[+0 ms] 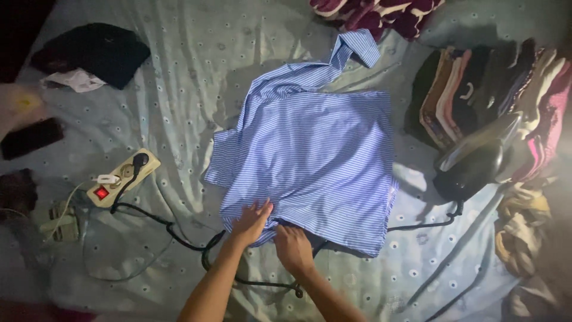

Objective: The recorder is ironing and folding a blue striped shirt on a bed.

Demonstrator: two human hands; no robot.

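Observation:
A blue-and-white striped shirt [316, 155] lies spread on a pale patterned sheet [196, 77], one sleeve reaching toward the top. My left hand [251, 220] rests flat on the shirt's near edge with fingers apart. My right hand [293, 247] is right beside it, fingers curled at the same near hem; whether it pinches the fabric is unclear.
A dark clothes iron [476, 158] stands at the right, its black cord [196, 241] running under my arms to a power strip [122, 177] at the left. Folded clothes [482, 83] are stacked at the right, dark garments [95, 50] at top left, a phone [31, 138] at the far left.

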